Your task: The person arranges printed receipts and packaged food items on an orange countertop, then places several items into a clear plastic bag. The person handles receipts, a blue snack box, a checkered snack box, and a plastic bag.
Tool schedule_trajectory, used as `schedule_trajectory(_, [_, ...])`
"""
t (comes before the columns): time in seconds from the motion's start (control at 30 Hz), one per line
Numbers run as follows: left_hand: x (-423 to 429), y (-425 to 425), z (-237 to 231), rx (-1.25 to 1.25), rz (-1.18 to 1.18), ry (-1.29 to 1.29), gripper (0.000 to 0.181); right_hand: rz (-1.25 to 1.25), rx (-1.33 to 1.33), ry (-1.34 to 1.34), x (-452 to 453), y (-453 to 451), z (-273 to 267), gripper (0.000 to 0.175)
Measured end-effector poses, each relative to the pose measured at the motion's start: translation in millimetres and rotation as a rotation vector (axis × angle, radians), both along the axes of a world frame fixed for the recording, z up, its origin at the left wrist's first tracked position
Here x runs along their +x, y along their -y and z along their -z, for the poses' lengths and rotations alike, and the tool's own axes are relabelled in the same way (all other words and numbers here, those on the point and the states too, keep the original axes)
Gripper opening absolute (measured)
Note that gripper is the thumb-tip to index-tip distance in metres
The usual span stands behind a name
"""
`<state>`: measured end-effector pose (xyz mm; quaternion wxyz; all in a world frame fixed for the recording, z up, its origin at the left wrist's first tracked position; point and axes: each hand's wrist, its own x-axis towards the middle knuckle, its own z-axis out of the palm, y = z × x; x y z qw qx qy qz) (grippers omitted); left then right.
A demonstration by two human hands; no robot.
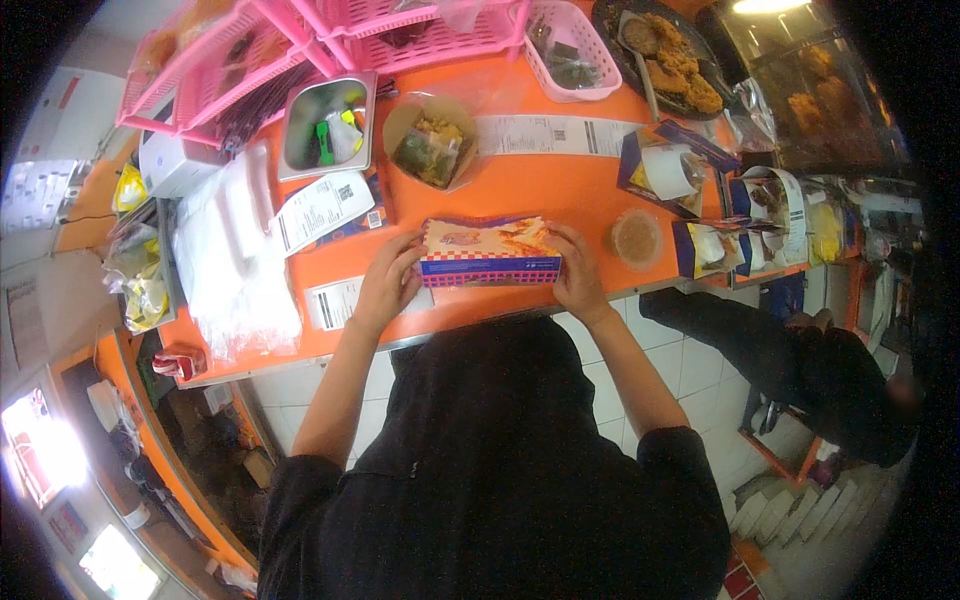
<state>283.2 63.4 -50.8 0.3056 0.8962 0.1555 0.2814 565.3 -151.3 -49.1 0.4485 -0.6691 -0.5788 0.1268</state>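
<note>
A printed cardboard food box (491,251), blue along its front side with a red-and-white check band, sits on the orange counter (517,180) before me. My left hand (388,281) grips its left end, and the fingers of my right hand (576,266) hold the right end. The lid looks closed, so the contents are hidden. Under my left hand lies a printed paper slip (334,304). Beyond the box stands an open paper food box (431,142) with fried food and a clear packet in it. To the right is a round lidded tub (636,238) of brown contents.
A steel container (330,124) with markers, clear plastic bags (232,262) and a long receipt (555,135) lie around. Open blue boxes (667,176) stand at right. Behind are pink racks (247,75), a pink basket (574,52) and fried chicken (675,67). Another person (795,367) is at right.
</note>
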Motion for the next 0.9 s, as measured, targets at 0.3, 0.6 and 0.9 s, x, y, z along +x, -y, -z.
schedule_trajectory(0.3, [28,66,-17,0.038,0.235,-0.163,0.036,0.077,-0.026,-0.156,-10,-3,-10,0.065])
schedule_trajectory(0.6, [55,66,-12,0.103,0.038,-0.223,0.04,0.039,0.012,-0.039,-9,-4,1,0.067])
schedule_trajectory(0.9, [26,-8,3,0.1,-0.347,-0.008,0.059,0.016,0.02,-0.019,-3,-1,11,0.061])
